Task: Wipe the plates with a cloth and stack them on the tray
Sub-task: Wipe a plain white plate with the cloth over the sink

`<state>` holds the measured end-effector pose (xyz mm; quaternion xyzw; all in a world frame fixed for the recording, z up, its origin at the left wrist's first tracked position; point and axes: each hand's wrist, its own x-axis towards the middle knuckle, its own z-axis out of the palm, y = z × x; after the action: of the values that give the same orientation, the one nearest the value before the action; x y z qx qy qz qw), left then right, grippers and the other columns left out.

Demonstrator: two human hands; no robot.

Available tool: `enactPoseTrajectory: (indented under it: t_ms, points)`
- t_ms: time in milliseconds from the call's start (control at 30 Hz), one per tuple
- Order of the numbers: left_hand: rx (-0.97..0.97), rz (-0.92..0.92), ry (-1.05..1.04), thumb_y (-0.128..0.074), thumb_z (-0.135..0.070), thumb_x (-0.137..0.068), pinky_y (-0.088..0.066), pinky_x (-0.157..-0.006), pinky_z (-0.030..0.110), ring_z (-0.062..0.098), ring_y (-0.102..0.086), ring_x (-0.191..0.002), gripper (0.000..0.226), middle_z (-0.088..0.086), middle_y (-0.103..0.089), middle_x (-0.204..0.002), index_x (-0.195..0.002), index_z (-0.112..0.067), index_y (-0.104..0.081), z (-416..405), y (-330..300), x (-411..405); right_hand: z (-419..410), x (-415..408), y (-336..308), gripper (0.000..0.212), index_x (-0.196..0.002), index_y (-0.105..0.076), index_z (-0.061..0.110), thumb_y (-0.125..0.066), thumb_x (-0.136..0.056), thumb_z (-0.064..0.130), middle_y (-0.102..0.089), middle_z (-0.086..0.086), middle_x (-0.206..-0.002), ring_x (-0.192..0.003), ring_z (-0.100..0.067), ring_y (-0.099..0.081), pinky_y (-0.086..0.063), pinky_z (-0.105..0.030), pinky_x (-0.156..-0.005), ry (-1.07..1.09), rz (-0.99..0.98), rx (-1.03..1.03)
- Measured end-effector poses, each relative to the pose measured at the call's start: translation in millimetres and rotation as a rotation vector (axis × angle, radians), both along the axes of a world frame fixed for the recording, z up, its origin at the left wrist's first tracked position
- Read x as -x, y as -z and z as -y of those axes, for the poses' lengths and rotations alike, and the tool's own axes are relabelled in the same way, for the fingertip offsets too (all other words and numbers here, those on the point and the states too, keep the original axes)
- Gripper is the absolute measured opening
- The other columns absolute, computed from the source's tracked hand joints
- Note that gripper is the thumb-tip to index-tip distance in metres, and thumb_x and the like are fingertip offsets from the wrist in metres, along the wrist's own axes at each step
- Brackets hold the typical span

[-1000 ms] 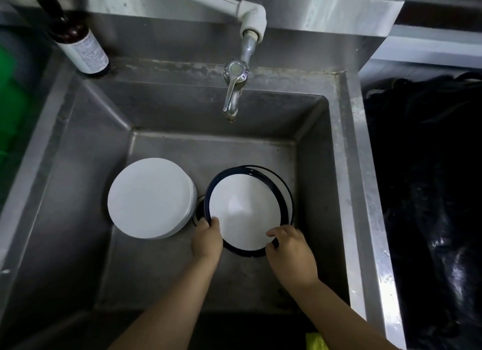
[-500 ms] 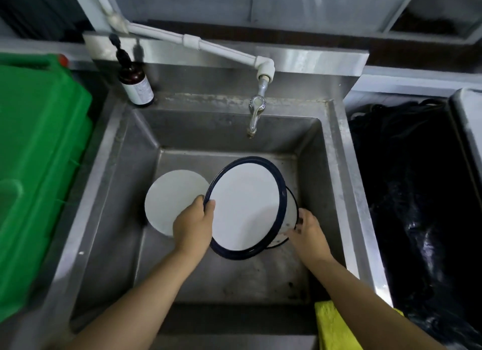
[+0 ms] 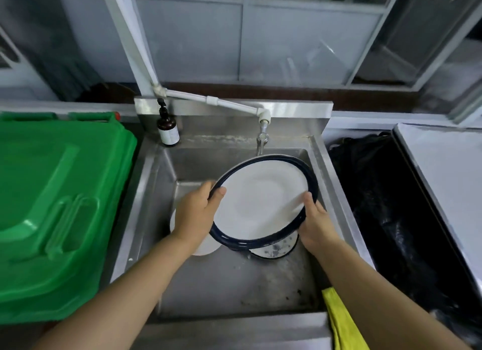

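Observation:
I hold a small stack of white plates with dark blue rims (image 3: pixel 263 201) above the steel sink (image 3: pixel 234 279), tilted toward me. My left hand (image 3: pixel 195 214) grips the stack's left rim, thumb on the top face. My right hand (image 3: pixel 317 223) grips its right rim, thumb on top. Another blue-rimmed plate (image 3: pixel 273 250) lies on the sink floor below, partly hidden by the stack. A plain white plate stack (image 3: pixel 206 245) lies under my left wrist, mostly hidden. A yellow cloth (image 3: pixel 341 323) hangs over the sink's front right corner. No tray is recognisable.
A green plastic bin lid (image 3: pixel 57 209) fills the left side. A brown pump bottle (image 3: pixel 168 129) stands on the sink's back left ledge. The tap (image 3: pixel 262 138) hangs just behind the held plates. A black bag-lined bin (image 3: pixel 391 219) sits to the right, beside a white surface (image 3: pixel 448 172).
Both hands have taken the blue-rimmed plates by the rims and raised them off the sink floor, toward the tap. The view has pulled back and up.

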<state>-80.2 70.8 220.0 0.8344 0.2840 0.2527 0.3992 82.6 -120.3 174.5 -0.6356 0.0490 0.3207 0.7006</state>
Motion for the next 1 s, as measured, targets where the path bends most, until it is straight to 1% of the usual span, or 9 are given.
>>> enactPoseTrajectory:
  t_ms: [133,300,367,500,600,667,767,900,1000]
  points:
    - [0.176,0.106,0.005,-0.058,-0.028,-0.094,-0.041,-0.065,0.033,0.018,-0.053,-0.068,0.012,-0.008,-0.058,-0.067,-0.083,-0.023,-0.057,-6,-18,10,-8,19,-33,0.017,-0.099,-0.061,0.028,-0.050,-0.096,0.040,-0.072,0.008,-0.094,-0.083,-0.006,-0.070,-0.055,-0.022,-0.067,0.119,0.113,-0.091]
    - [0.390,0.239,0.081,-0.061,-0.023,-0.092,-0.045,-0.073,0.011,-0.002,-0.060,-0.082,0.011,-0.011,-0.067,-0.089,-0.092,-0.034,-0.060,-3,-32,23,-8,37,-60,0.016,-0.098,-0.063,0.029,-0.051,-0.095,0.040,-0.073,0.011,-0.092,-0.091,-0.010,-0.068,-0.052,-0.034,-0.085,0.194,0.179,-0.132]
    - [0.405,0.204,0.092,-0.061,-0.026,-0.092,-0.044,-0.068,0.012,0.001,-0.058,-0.076,0.006,-0.010,-0.065,-0.080,-0.087,-0.028,-0.060,3,-31,28,-7,43,-69,0.016,-0.097,-0.063,0.029,-0.050,-0.096,0.039,-0.073,0.009,-0.095,-0.092,-0.012,-0.069,-0.053,-0.034,-0.082,0.229,0.185,-0.166]
    - [0.405,0.169,0.056,-0.056,-0.030,-0.094,-0.034,-0.045,0.008,-0.006,-0.046,-0.045,0.033,-0.022,-0.046,-0.043,-0.064,-0.025,-0.045,20,-30,33,0,49,-87,0.010,-0.096,-0.057,0.032,-0.048,-0.098,0.036,-0.073,0.011,-0.088,-0.081,-0.010,-0.071,-0.057,-0.026,-0.063,0.279,0.156,-0.284]
    - [0.445,0.238,0.012,-0.053,-0.030,-0.096,-0.036,-0.048,0.007,-0.007,-0.045,-0.049,0.029,-0.017,-0.049,-0.052,-0.071,-0.017,-0.052,30,-39,26,10,48,-98,0.011,-0.099,-0.056,0.031,-0.047,-0.099,0.037,-0.074,0.012,-0.087,-0.080,-0.010,-0.071,-0.056,-0.025,-0.058,0.256,0.138,-0.318]
    - [0.447,0.270,-0.027,-0.053,-0.029,-0.097,-0.036,-0.050,0.006,-0.006,-0.044,-0.051,0.029,-0.003,-0.049,-0.066,-0.080,-0.005,-0.055,38,-45,20,18,44,-101,0.017,-0.109,-0.057,0.027,-0.047,-0.099,0.036,-0.074,0.009,-0.096,-0.087,-0.011,-0.070,-0.057,-0.026,-0.061,0.231,0.115,-0.301]
    - [0.449,0.290,-0.054,-0.052,-0.028,-0.097,-0.038,-0.054,0.004,-0.006,-0.046,-0.055,0.025,0.000,-0.053,-0.074,-0.082,-0.009,-0.056,56,-48,13,36,37,-100,0.030,-0.126,-0.055,0.021,-0.043,-0.101,0.033,-0.068,0.004,-0.116,-0.104,-0.014,-0.064,-0.054,-0.026,-0.074,0.139,0.112,-0.185]
    - [0.463,0.208,-0.118,-0.050,-0.033,-0.097,-0.043,-0.064,0.023,0.006,-0.052,-0.066,0.020,-0.004,-0.057,-0.074,-0.080,-0.024,-0.057,83,-33,4,85,27,-79,0.021,-0.115,-0.059,0.010,-0.050,-0.098,0.017,-0.069,-0.005,-0.099,-0.089,-0.018,-0.063,-0.050,-0.023,-0.067,-0.017,0.228,0.136]
    - [0.403,0.130,-0.186,-0.050,-0.030,-0.097,-0.040,-0.058,0.028,0.012,-0.050,-0.062,0.029,-0.001,-0.054,-0.065,-0.069,-0.021,-0.051,106,-16,-5,140,18,-50,0.014,-0.107,-0.060,0.012,-0.054,-0.095,0.009,-0.066,-0.010,-0.099,-0.087,-0.019,-0.060,-0.045,-0.020,-0.066,-0.143,0.392,0.475]
